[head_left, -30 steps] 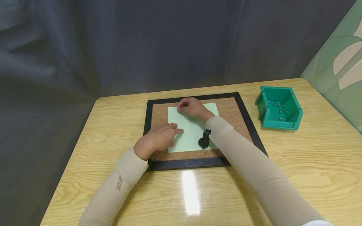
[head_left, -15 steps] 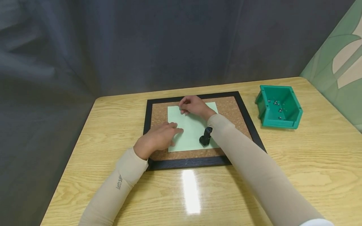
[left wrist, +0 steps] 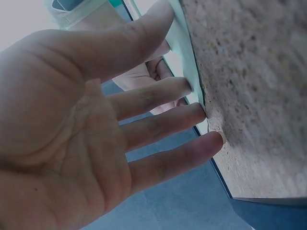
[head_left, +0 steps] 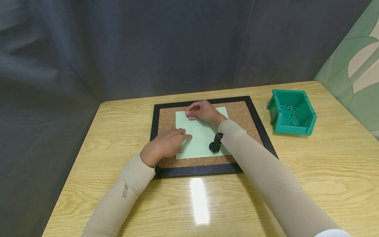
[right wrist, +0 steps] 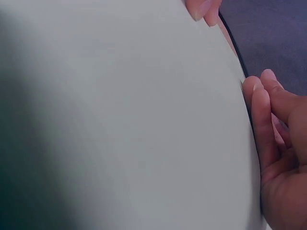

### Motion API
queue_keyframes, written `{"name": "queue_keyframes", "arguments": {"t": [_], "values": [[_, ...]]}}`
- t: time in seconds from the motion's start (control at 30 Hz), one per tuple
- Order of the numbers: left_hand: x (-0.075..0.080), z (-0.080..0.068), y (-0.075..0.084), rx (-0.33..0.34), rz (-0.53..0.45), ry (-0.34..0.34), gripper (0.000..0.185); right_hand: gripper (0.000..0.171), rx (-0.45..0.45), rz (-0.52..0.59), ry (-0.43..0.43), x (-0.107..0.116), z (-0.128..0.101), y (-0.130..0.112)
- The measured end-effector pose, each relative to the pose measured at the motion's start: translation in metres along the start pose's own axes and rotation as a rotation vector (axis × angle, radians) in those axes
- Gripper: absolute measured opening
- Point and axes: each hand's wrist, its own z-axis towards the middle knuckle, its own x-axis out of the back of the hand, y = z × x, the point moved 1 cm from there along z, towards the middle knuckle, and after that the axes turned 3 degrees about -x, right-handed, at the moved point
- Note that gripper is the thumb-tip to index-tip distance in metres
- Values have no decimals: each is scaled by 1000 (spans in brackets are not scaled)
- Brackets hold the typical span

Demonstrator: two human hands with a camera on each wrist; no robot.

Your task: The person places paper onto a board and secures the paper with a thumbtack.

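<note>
A pale green sheet of paper (head_left: 196, 144) lies on a cork board (head_left: 237, 112) with a black frame. My left hand (head_left: 168, 143) rests at the sheet's left edge; in the left wrist view its fingers (left wrist: 168, 120) are spread and nearly straight, tips on paper and cork. Near the sheet's top left corner my right hand (head_left: 204, 110) bends over the paper, thumb and fingertips drawn together. In the right wrist view these fingers (right wrist: 261, 110) are bunched close at the paper's edge, and I cannot tell whether something small is between them.
A green bin (head_left: 293, 130) with several small shiny pieces (head_left: 288, 108) stands to the right of the board. Dark curtain (head_left: 177, 49) hangs behind the wooden table (head_left: 165, 204). A small black device (head_left: 215, 146) is attached at my right wrist, above the sheet.
My right hand's fingers shifted at the top left corner, spreading slightly half a second ago and now drawn together again. The left hand and paper have stayed in place.
</note>
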Motion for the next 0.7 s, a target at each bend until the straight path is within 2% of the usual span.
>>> {"name": "queue_keyframes", "arguments": {"t": [0.33,0.7], "values": [[-1,1,0,1,21,6,62,19,46,-11,-16,0,2,1],[0,0,1,-7,25,11,61,19,-52,-37,-34,-2,2,-8]]}}
